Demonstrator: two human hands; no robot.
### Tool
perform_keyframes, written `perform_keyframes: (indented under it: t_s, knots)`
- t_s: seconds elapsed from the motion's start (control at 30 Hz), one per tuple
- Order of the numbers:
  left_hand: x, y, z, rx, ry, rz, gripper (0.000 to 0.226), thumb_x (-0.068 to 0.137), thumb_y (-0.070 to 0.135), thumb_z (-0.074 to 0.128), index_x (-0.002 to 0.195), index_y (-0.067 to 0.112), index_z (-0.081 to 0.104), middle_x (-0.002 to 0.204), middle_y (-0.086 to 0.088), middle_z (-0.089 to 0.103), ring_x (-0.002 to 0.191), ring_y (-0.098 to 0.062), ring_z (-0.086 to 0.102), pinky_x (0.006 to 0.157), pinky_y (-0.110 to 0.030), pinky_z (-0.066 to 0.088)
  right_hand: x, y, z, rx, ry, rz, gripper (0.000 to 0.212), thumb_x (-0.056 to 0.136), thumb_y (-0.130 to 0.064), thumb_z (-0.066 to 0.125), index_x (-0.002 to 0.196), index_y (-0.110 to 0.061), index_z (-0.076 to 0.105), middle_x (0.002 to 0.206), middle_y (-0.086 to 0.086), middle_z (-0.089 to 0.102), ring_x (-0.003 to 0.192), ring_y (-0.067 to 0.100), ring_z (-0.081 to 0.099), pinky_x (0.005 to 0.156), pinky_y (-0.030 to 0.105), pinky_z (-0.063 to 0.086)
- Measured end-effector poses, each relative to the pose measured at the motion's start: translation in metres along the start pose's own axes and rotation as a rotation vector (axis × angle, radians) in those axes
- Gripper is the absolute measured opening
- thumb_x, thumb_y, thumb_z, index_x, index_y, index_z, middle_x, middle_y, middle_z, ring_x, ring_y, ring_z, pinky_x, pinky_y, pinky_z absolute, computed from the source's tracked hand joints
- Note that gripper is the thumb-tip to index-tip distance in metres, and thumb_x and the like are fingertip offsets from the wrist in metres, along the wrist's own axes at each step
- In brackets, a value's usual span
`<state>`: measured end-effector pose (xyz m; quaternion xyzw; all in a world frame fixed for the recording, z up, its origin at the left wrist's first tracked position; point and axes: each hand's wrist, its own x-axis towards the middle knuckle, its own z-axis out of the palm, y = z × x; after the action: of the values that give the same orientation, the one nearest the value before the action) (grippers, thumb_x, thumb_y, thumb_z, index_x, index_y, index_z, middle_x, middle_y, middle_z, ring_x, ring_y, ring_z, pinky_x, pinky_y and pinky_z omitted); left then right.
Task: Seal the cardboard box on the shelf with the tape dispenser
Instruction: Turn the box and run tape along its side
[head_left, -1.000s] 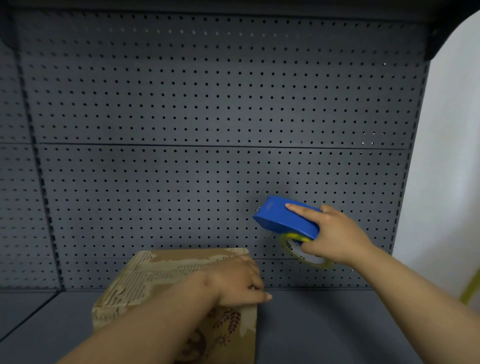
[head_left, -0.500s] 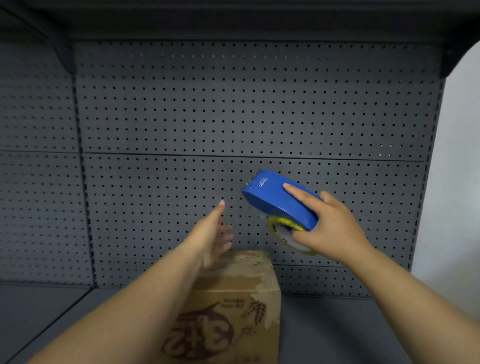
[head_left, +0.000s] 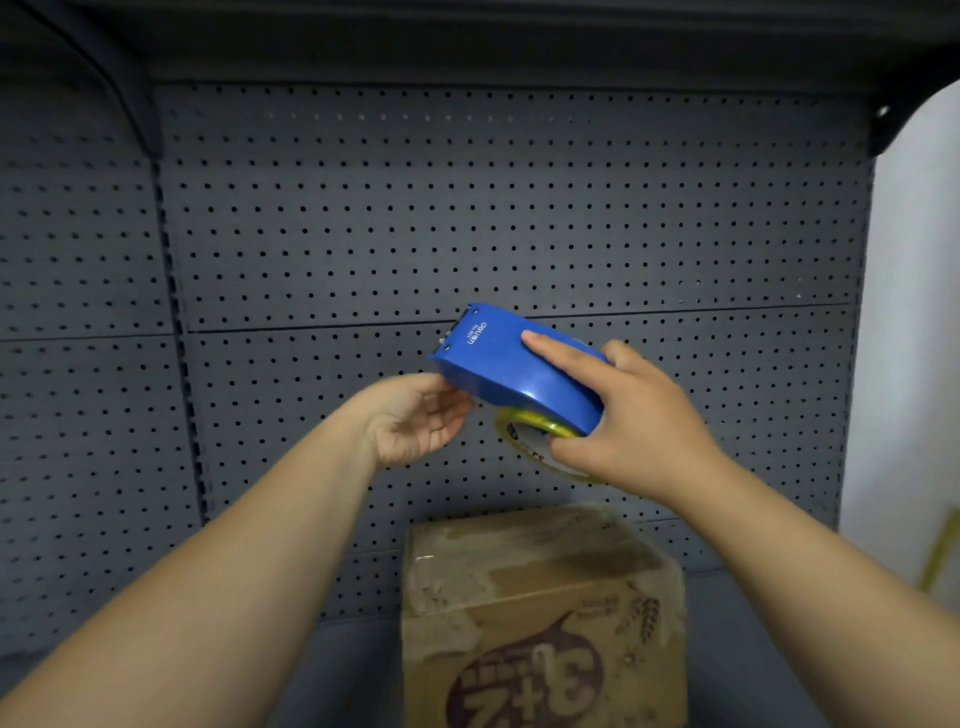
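right hand grips the blue tape dispenser; left hand, fingers loosely spread, touches its front edge, well above the cardboard box.

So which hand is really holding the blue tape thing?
The right hand. It wraps over the back of the blue tape dispenser and carries it. The left hand is open, its fingertips only at the dispenser's front end.

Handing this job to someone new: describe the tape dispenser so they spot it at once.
Start at the grey pegboard wall behind the shelf. Above the cardboard box, the right hand holds the tape dispenser in the air, the left hand touching its front end. It is the only bright blue thing, with a yellow-rimmed tape roll underneath.
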<state>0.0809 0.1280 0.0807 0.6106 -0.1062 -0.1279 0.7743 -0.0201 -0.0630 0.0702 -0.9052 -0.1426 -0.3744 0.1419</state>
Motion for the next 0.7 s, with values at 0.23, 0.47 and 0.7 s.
perform_keyframes:
  t_s: [0.23, 0.47, 0.7]
  knots:
    - [0.028, 0.020, -0.056, 0.145, -0.109, 0.039, 0.016, 0.092, 0.019, 0.051, 0.079, 0.016, 0.059, 0.067, 0.001, 0.065, 0.071, -0.011, 0.058, 0.063, -0.022, 0.044, 0.010, -0.067, 0.038, -0.094, 0.051, 0.196, 0.076, 0.073, -0.049, 0.059, 0.133, -0.063, 0.015, 0.087, -0.004, 0.037, 0.079, 0.016, 0.043, 0.059, 0.013, 0.029]
    - [0.040, 0.005, -0.069, 0.316, -0.075, 0.131, 0.013, 0.088, 0.005, 0.054, 0.077, 0.011, 0.060, 0.073, -0.006, 0.066, 0.066, -0.016, 0.063, 0.065, -0.026, 0.049, -0.007, -0.110, 0.062, -0.135, -0.072, 0.380, 0.081, 0.073, -0.046, 0.056, 0.136, -0.060, 0.007, 0.089, -0.006, 0.036, 0.076, 0.014, 0.046, 0.067, 0.027, 0.042]
    - [0.045, 0.002, -0.074, 0.316, -0.044, 0.186, 0.013, 0.088, 0.016, 0.060, 0.076, 0.012, 0.061, 0.060, -0.002, 0.058, 0.061, -0.015, 0.060, 0.063, -0.025, 0.043, -0.021, -0.128, 0.051, -0.142, -0.135, 0.430, 0.086, 0.070, -0.050, 0.060, 0.136, -0.059, 0.005, 0.088, -0.011, 0.035, 0.077, 0.010, 0.046, 0.069, 0.027, 0.043]
